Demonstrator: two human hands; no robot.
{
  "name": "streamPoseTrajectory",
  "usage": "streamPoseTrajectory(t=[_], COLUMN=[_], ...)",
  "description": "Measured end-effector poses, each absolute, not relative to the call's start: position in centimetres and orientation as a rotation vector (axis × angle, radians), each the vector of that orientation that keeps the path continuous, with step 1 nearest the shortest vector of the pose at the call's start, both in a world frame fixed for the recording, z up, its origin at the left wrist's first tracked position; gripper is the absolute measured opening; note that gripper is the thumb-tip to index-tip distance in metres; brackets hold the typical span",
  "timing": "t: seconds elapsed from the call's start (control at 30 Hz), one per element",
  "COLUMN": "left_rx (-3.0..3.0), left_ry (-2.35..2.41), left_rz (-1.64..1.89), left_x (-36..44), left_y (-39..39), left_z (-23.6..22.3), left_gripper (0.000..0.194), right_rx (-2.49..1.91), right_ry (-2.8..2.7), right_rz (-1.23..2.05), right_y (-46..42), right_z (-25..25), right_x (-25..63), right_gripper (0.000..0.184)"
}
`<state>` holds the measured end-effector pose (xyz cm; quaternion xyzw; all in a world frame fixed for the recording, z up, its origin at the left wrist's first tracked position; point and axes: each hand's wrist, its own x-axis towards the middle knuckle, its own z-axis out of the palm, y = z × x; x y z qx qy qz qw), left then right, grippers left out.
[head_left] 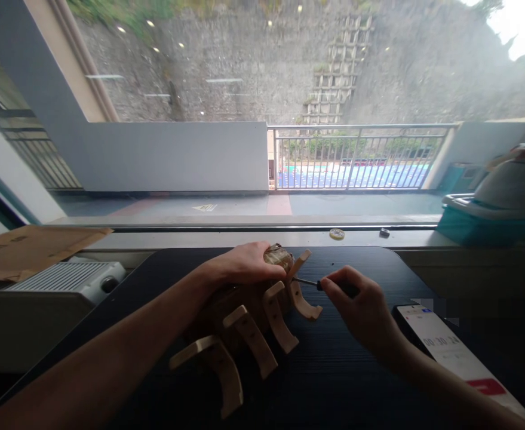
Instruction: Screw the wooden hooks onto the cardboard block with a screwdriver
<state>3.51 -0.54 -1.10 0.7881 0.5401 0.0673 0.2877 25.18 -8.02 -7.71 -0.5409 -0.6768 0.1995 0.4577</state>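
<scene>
A brown wooden rack (255,298) lies at a slant on the black table, with several curved pale wooden hooks (230,373) along its side. My left hand (246,263) is closed over its far part, thumb stretched toward the end hook. A glossy tan end piece (279,257) shows just past the fingers. In my right hand (356,292) is a screwdriver (309,282), gripped by its dark handle. Its thin shaft points left and reaches the end hook (302,303). Whether the tip sits in a screw is too small to tell.
A phone (444,337) showing a running timer lies on the table (334,370) at right. On the window sill are a yellow roll (337,234) and a small dark object (384,233). A teal bin (472,221) stands right; cardboard (29,248) lies left over a white heater (74,278).
</scene>
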Motion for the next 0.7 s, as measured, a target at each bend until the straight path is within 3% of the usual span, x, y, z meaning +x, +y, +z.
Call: streamPoseTrajectory(t=[0.1,0.17,0.27,0.37,0.43,0.5,0.57,0.7], left_rx=[2.037,2.006,2.003,2.01,2.01,2.01,2.0,1.997], left_ry=[1.48,1.479,1.471,1.446,1.444,1.468,1.511,1.555], left_rz=[0.199,0.188,0.177,0.184,0.191,0.204,0.212,0.197], left_x=[3.5,3.4,3.3,3.0,2.9,2.7,2.6,2.8], left_y=[-0.2,0.0,0.3,0.5,0.6,0.6,0.5,0.1], left_z=[-1.2,-1.2,-1.1,-1.2,-1.2,-1.3,-1.3,-1.1], left_gripper=[0.05,0.049,0.048,0.05,0.051,0.052,0.056,0.062], right_rx=[-1.419,-1.432,-1.22,-0.938,-0.888,-0.97,-1.159,-1.428], right_ry=[-1.664,-1.841,-2.215,-2.443,-2.444,-2.32,-2.114,-1.797], right_rz=[0.605,0.498,-0.003,-0.52,-0.62,-0.437,-0.04,0.671], right_y=[-7.9,-8.0,-8.3,-8.3,-8.2,-7.9,-7.6,-7.2], right_z=[-7.8,-7.3,-6.1,-5.7,-6.2,-7.0,-7.8,-7.9], right_x=[25.5,26.0,26.9,27.3,26.9,26.3,25.6,25.5], right_gripper=[0.03,0.027,0.019,0.022,0.025,0.022,0.021,0.036])
